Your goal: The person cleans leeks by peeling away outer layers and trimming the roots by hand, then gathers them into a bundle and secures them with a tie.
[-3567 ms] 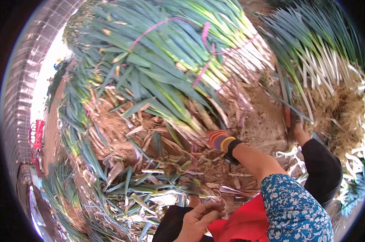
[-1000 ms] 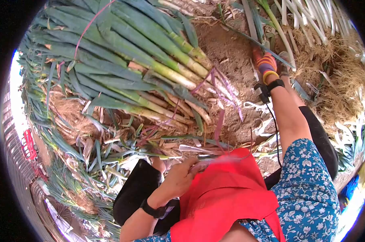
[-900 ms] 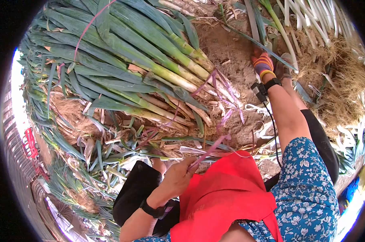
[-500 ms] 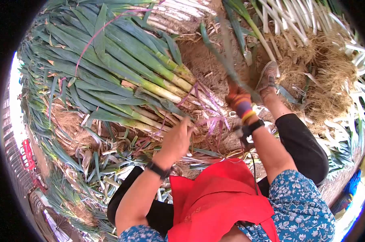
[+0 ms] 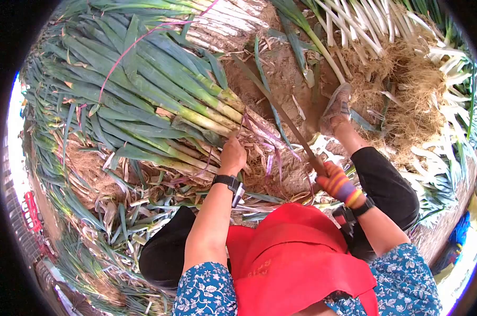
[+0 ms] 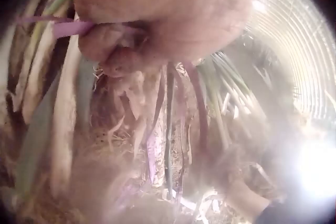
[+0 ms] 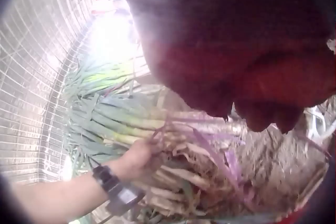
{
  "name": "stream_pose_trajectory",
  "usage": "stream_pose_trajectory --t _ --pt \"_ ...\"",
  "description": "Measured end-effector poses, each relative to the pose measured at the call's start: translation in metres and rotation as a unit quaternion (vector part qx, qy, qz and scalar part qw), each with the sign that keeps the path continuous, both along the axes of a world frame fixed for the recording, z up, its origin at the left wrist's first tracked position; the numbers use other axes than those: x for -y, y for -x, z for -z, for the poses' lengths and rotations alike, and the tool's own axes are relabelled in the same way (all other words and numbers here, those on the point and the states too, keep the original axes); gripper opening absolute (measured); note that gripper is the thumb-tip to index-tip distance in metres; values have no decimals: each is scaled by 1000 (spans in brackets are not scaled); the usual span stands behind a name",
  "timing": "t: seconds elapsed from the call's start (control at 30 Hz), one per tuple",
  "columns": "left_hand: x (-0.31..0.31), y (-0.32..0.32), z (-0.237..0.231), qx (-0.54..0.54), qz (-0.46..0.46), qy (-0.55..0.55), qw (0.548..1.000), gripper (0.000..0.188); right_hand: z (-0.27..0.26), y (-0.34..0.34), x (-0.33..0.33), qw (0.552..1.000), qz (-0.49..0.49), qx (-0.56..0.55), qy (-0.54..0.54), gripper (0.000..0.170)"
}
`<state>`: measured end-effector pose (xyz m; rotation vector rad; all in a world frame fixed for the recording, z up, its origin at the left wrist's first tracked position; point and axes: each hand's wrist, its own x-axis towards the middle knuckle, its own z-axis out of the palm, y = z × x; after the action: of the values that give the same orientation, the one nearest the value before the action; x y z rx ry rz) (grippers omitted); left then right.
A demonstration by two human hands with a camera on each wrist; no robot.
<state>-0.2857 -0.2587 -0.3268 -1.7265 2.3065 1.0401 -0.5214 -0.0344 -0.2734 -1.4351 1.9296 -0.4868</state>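
Observation:
My left hand point(image 5: 232, 157) is at the stem end of a bundle of leeks point(image 5: 191, 100) lying on the soil. A purple tie strip point(image 6: 71, 27) runs into its curled fingers in the left wrist view. More purple strip point(image 7: 210, 148) hangs loose over the stems in the right wrist view. My right hand point(image 5: 339, 181), in a striped glove, grips the handle of a long knife point(image 5: 286, 118). Its narrow blade slants up and left over the soil, past the stem ends. The dark glove point(image 7: 231, 66) fills the upper part of the right wrist view.
More leeks with bushy roots point(image 5: 417, 105) lie at the right, beyond a shoe point(image 5: 336, 108). Trimmed leaves and peelings point(image 5: 125, 210) litter the ground at the left. A red apron point(image 5: 296, 253) covers the lap between black-clad knees.
My right hand has lifted the knife from beside the foot and swung it left. My left hand has moved from the lap up to the bundle with the purple strip.

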Motion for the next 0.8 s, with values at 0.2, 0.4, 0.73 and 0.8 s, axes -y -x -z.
stream_pose_trajectory --t 0.2,0.4,0.73,0.8 --pt "6 -12 -14 16 -12 0 1000 33 -72 8 -30 980 27 166 -111 36" --pt "7 -25 -8 -25 -5 36 999 37 -86 10 -54 986 -80 53 -135 32" --pt "13 -20 -22 26 -21 5 999 29 -47 -15 -5 993 -102 -52 -24 30" --pt "15 -23 -22 18 -23 12 999 28 -38 -11 -13 989 -131 -72 8 34"
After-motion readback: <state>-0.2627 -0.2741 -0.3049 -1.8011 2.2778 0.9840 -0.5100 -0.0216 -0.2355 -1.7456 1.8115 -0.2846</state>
